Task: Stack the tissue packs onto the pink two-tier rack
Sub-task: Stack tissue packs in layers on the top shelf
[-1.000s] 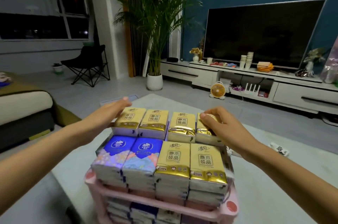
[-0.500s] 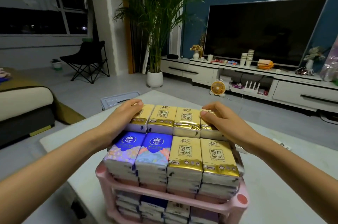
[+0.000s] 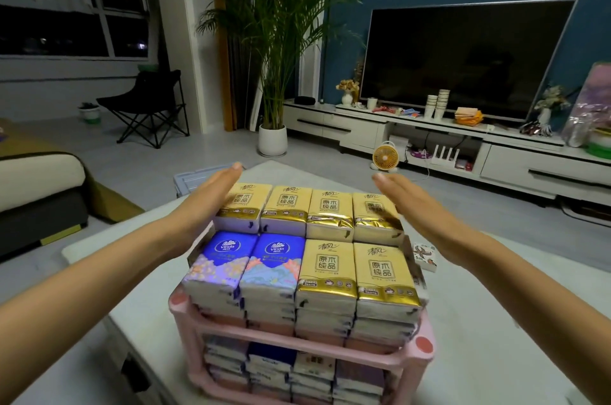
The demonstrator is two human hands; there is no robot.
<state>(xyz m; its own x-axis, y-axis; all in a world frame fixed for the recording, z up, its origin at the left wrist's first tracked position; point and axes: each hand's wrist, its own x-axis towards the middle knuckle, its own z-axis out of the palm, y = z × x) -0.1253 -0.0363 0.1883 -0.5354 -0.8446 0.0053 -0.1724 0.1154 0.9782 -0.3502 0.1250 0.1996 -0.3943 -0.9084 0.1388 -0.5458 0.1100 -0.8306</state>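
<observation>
The pink two-tier rack (image 3: 415,359) stands on a pale table, both tiers packed with tissue packs. On top, a far row of gold tissue packs (image 3: 309,211) lies behind two blue packs (image 3: 246,260) and two gold packs (image 3: 357,275). My left hand (image 3: 206,198) lies flat with straight fingers against the left end of the far row. My right hand (image 3: 413,202) is flat with straight fingers at the right end of that row, just off the last pack. Neither hand holds a pack.
One loose white patterned pack (image 3: 425,255) lies on the table (image 3: 496,322) right of the rack. A grey bin lid (image 3: 198,178) shows beyond the table's far edge. A sofa (image 3: 39,193) is at left, a TV stand (image 3: 463,146) and potted palm (image 3: 272,140) farther back.
Both hands have opened and flattened at the two ends of the far gold row; my right hand has let go of the rightmost pack it was gripping. The view has moved closer.
</observation>
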